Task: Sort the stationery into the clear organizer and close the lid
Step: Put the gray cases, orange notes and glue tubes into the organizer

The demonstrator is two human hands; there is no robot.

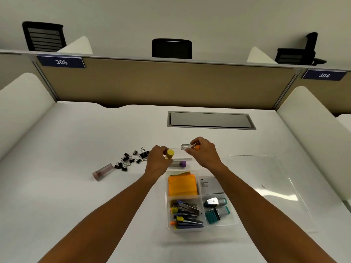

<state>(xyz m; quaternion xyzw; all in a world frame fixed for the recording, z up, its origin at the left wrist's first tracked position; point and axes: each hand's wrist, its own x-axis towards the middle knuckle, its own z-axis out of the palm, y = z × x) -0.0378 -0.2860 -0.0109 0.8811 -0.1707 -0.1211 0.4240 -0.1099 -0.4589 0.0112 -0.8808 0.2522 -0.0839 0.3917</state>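
Both hands hold capped tubes above the clear organizer [199,227].
Left hand [157,161] grips a yellow-capped tube [169,153]; right hand [204,152] pinches an orange-capped tube [190,147]; a purple-capped tube [179,164] lies just below them.

A white desk [76,149] sits inside tan partitions [161,82], with black office chairs [171,48] beyond against a pale wall [171,16].

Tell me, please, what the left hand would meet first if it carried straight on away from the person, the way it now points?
Probably nothing close: beyond the left hand, holding the yellow-capped tube, only bare desk shows. The binder clips lie off to its left, though depth is unclear.
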